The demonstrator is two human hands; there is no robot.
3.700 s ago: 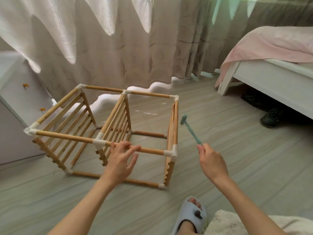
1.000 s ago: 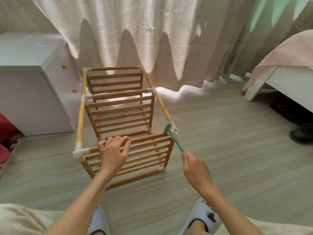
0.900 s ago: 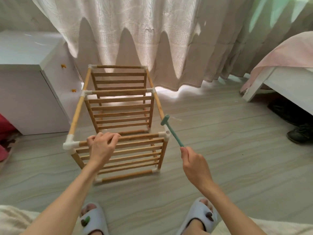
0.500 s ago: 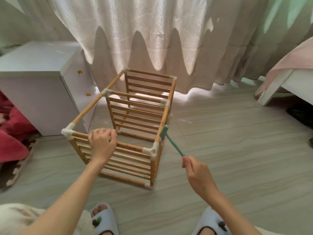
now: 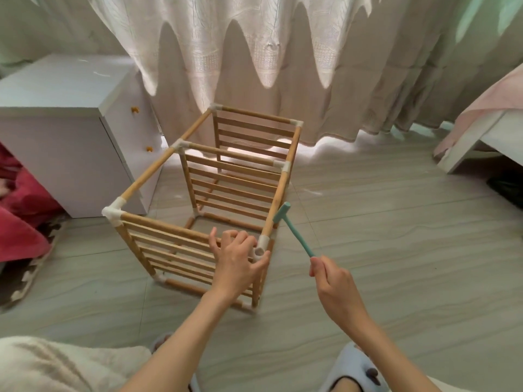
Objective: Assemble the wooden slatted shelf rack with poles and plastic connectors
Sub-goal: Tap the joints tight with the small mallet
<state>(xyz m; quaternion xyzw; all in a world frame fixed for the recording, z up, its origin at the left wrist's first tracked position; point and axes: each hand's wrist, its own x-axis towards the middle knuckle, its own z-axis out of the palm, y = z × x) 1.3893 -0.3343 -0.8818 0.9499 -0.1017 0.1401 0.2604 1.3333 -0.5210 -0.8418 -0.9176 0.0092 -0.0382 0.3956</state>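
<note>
Fingers of our left hand (image 5: 236, 261) curl round the rack (image 5: 198, 193) rail beside its white connector (image 5: 261, 247). Our right hand (image 5: 335, 281) pinches the green hammer (image 5: 294, 229) handle.

Single head-worn wide-angle view, looking forward and down from above, close over both forearms, onto the pale wood-grain floor (image 5: 382, 222), toward the cream pleated curtain (image 5: 254, 52).

Pale grey floor tiles (image 5: 396, 250) with a wavy grain run to a long beige curtain (image 5: 353, 80), overlaid by a white scalloped lace sheer (image 5: 240, 38) glowing with daylight. A white cabinet (image 5: 56, 142) stands left; a white bed frame (image 5: 481, 137) under a pink cover (image 5: 492, 94) stands right.
</note>
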